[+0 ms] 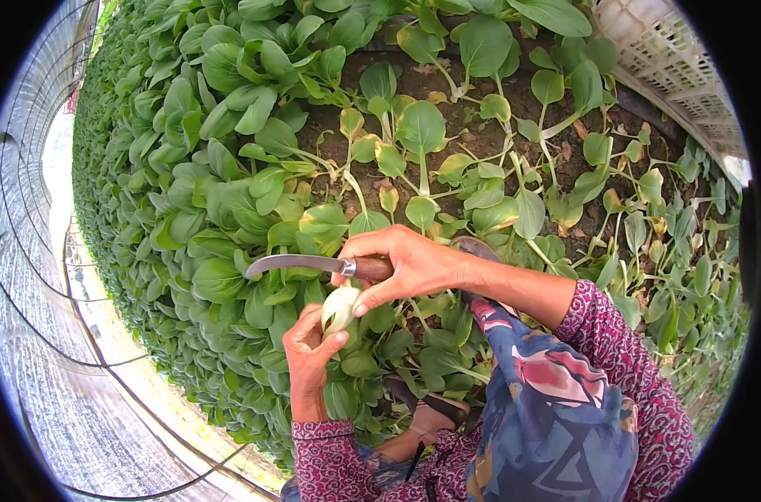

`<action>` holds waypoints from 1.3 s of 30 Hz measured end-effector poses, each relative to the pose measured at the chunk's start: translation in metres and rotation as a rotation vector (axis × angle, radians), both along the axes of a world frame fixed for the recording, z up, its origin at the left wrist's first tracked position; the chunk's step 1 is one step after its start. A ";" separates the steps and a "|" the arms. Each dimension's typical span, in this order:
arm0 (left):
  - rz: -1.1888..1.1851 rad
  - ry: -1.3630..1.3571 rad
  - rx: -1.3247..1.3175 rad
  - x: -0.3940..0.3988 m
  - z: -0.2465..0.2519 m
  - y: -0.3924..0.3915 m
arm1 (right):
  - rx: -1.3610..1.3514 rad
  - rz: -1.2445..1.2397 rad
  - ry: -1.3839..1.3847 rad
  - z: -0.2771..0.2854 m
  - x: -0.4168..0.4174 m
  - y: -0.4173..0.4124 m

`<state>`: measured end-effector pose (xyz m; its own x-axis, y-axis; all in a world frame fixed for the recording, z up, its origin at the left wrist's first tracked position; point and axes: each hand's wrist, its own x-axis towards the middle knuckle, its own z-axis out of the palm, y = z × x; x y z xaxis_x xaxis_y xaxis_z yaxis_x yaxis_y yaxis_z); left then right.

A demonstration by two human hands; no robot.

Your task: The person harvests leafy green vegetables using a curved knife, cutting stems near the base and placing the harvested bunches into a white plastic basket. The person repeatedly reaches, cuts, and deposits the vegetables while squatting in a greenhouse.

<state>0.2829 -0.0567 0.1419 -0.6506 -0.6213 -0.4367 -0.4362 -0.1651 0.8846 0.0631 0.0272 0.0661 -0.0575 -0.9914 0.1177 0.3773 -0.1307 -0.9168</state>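
Observation:
My right hand is closed round the wooden handle of a small curved knife, whose blade points left over the leaves. The thumb of that hand also touches the pale stem base of a leafy green plant, which looks like pak choi. Below it, my left hand grips the same plant between thumb and fingers, its base turned up towards the knife. The plant's leaves are mostly hidden under the hands. Under both hands grow dense green plants.
Loose and yellowing leaves lie over bare soil ahead. A white plastic crate stands at the upper right. My shod foot is among the plants below. Clear sheeting over curved hoops runs along the left.

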 end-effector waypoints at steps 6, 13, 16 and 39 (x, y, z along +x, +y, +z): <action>0.058 -0.007 0.055 -0.022 0.028 0.022 | 0.166 -0.071 -0.137 0.037 0.018 0.009; -0.101 0.614 0.424 0.006 0.027 0.005 | 0.264 -0.080 -0.200 0.042 -0.010 0.005; -0.073 0.722 0.385 0.027 0.032 -0.014 | 0.266 -0.337 0.530 -0.014 -0.024 0.002; -0.274 -0.307 0.548 -0.018 0.042 -0.024 | 0.100 0.176 -0.120 0.011 0.022 -0.002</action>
<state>0.2646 -0.0807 0.1840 -0.5488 -0.0885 -0.8312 -0.7439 -0.4018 0.5340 0.0847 0.0254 0.0770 0.1102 -0.9937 0.0214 0.4930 0.0360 -0.8693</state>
